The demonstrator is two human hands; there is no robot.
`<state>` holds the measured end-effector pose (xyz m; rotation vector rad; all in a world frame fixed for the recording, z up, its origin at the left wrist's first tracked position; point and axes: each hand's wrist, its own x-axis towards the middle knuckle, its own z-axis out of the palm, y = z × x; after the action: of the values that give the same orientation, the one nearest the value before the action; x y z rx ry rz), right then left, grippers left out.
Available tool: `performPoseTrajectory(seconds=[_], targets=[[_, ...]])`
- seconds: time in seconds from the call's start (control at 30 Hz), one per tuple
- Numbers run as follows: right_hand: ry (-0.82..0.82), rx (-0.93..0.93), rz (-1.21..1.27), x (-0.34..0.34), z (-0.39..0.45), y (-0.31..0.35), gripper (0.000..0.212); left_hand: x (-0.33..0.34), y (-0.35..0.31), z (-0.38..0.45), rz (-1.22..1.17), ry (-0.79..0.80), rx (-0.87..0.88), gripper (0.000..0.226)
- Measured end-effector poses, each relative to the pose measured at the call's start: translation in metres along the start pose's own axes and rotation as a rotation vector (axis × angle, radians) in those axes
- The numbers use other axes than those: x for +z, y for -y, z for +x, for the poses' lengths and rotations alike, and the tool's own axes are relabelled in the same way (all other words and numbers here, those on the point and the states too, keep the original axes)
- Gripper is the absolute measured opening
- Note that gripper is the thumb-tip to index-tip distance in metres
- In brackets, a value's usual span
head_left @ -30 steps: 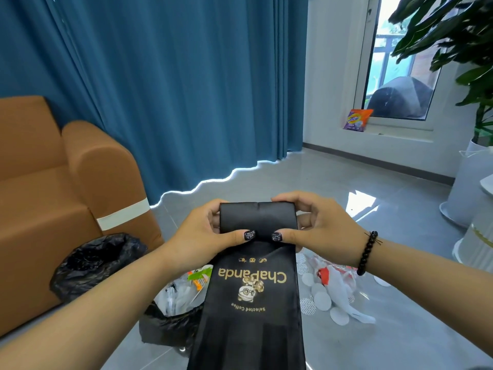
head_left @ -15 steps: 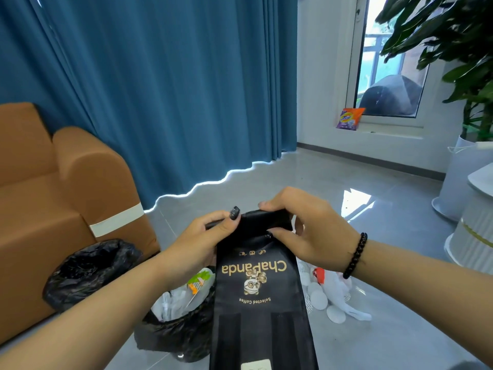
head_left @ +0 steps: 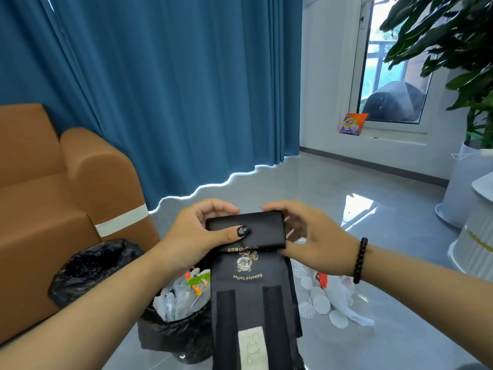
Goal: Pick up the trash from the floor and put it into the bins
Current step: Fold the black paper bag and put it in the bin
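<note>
I hold a long black ChaPanda coffee bag (head_left: pixel 253 303) in front of me, its top end folded over toward me. My left hand (head_left: pixel 194 233) grips the folded top from the left, thumb pressed on the flap. My right hand (head_left: pixel 314 239) holds the right edge of the fold, fingers behind it. Under the bag stands a bin with a black liner (head_left: pixel 176 335) holding white plastic and orange-green wrappers. A second black-lined bin (head_left: pixel 90 268) sits by the sofa. White trash with round discs (head_left: pixel 330 303) lies on the floor at the right.
A brown sofa (head_left: pixel 53 209) fills the left side, a blue curtain (head_left: pixel 173 89) hangs behind. A white planter (head_left: pixel 464 188) and a white ribbed stand (head_left: pixel 477 236) are at the right. An orange-purple packet (head_left: pixel 353 124) leans on the window sill.
The top of the coffee bag has been folded down further toward me, now covering part of the logo. Both hands shifted with the fold and the view tilted slightly.
</note>
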<state>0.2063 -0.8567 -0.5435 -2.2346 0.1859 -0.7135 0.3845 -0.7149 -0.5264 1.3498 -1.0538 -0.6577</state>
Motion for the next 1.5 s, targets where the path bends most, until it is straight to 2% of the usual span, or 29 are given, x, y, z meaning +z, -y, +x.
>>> performPoseTrajectory(seconds=[0.07, 0.13, 0.27, 0.47, 0.6, 0.67, 0.83, 0.97, 1.17, 1.23, 1.3, 1.4, 1.5], targets=[[0.120, 0.189, 0.274, -0.002, -0.002, 0.004, 0.065, -0.003, -0.001, 0.000, 0.041, -0.040, 0.023, 0.043], [0.148, 0.266, 0.374, 0.000, -0.003, 0.007, 0.063, -0.005, -0.001, 0.000, 0.090, -0.059, 0.035, 0.047], [0.035, 0.252, 0.383, 0.005, 0.000, 0.009, 0.046, -0.002, -0.001, -0.001, 0.135, -0.074, 0.008, 0.046], [-0.088, 0.174, 0.397, 0.000, 0.001, 0.013, 0.042, 0.007, 0.003, -0.004, 0.073, 0.026, -0.144, 0.051], [-0.141, 0.090, 0.209, -0.001, 0.000, 0.012, 0.039, 0.011, 0.001, -0.001, -0.100, 0.103, -0.348, 0.065], [-0.139, 0.067, 0.168, -0.001, -0.001, 0.011, 0.037, 0.010, -0.001, -0.001, -0.111, 0.123, -0.379, 0.067], [-0.141, 0.045, 0.144, 0.001, -0.002, 0.012, 0.028, 0.006, -0.001, -0.002, -0.048, 0.125, -0.294, 0.060], [-0.163, 0.053, 0.159, 0.002, -0.001, 0.006, 0.030, 0.004, 0.002, -0.003, -0.028, 0.091, -0.191, 0.057], [-0.156, 0.298, 0.613, -0.003, 0.002, 0.012, 0.039, 0.000, 0.001, -0.004, 0.033, 0.057, -0.073, 0.057], [-0.131, 0.382, 0.700, -0.004, 0.003, 0.013, 0.035, 0.002, 0.000, -0.005, 0.051, 0.059, -0.046, 0.058], [-0.070, 0.412, 0.668, -0.003, 0.002, 0.012, 0.025, 0.004, 0.001, -0.005, 0.079, 0.057, -0.036, 0.061], [0.021, 0.434, 0.472, 0.001, -0.003, 0.009, 0.040, 0.005, 0.001, -0.005, 0.106, 0.052, -0.042, 0.069], [-0.023, 0.422, 0.475, 0.003, -0.002, 0.009, 0.042, 0.007, 0.002, -0.004, 0.047, 0.030, -0.095, 0.065]])
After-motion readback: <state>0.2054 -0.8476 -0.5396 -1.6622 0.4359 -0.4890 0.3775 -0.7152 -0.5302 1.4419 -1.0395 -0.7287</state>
